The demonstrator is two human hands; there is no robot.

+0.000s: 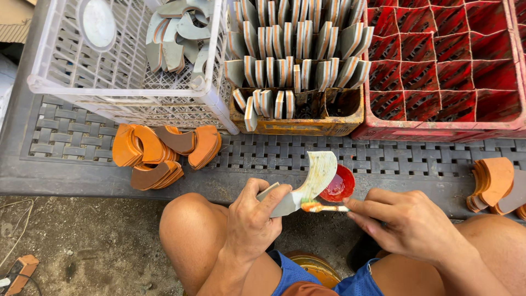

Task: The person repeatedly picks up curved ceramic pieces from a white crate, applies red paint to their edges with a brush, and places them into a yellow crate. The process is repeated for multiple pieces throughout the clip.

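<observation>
From the head camera, the left hand (253,219) pinches a curved grey metal piece (307,181) by its lower end, thumb over fingers, tilting the pale face upward so it stays reachable. Just right of that grip, the right hand (408,222) pinches a small brush (324,208), its orange bristles touching the piece. A red glue dish (338,185) sits just behind, close for dipping. Orange pads (159,153) lie left.

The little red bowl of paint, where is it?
In the head view, the small round red bowl sits centre, behind the curved grey piece, above the right hand.
</observation>
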